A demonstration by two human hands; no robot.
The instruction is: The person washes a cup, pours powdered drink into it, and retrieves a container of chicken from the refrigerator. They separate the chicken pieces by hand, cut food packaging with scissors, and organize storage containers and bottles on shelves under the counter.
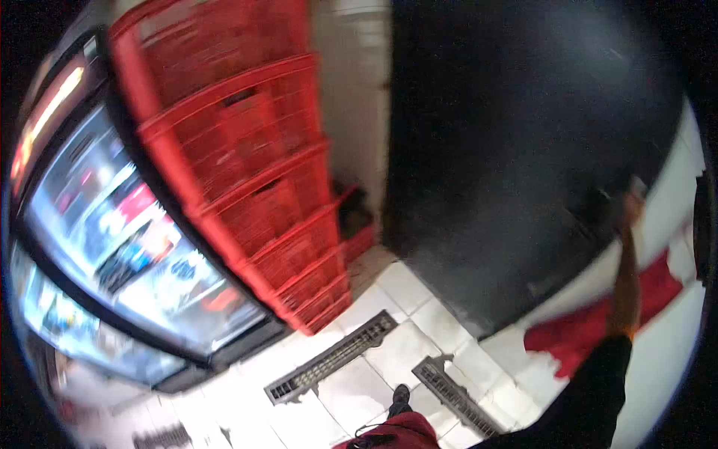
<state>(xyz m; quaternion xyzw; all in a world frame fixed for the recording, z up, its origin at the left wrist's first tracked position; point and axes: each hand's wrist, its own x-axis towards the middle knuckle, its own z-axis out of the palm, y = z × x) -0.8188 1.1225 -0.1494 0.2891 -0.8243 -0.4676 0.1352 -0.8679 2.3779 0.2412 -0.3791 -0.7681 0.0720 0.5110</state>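
Note:
My right arm, in a black sleeve, reaches out to the right side of the head view. At its end my right hand (634, 206) is at the outer edge of a large black door-like panel (479, 150), close to a dark handle-like fitting (589, 212). Blur hides its fingers, so whether it grips the edge or only touches it is unclear. A small pale patch shows at the fingertips, too smeared to name. My left hand is out of view.
A tall stack of red plastic crates (258, 135) stands left of the panel, beside a lit glass-door fridge (142, 247) with goods inside. Metal drain grates (333, 358) are set in the white tiled floor (366, 385). A red cloth-like piece (568, 337) lies behind my forearm.

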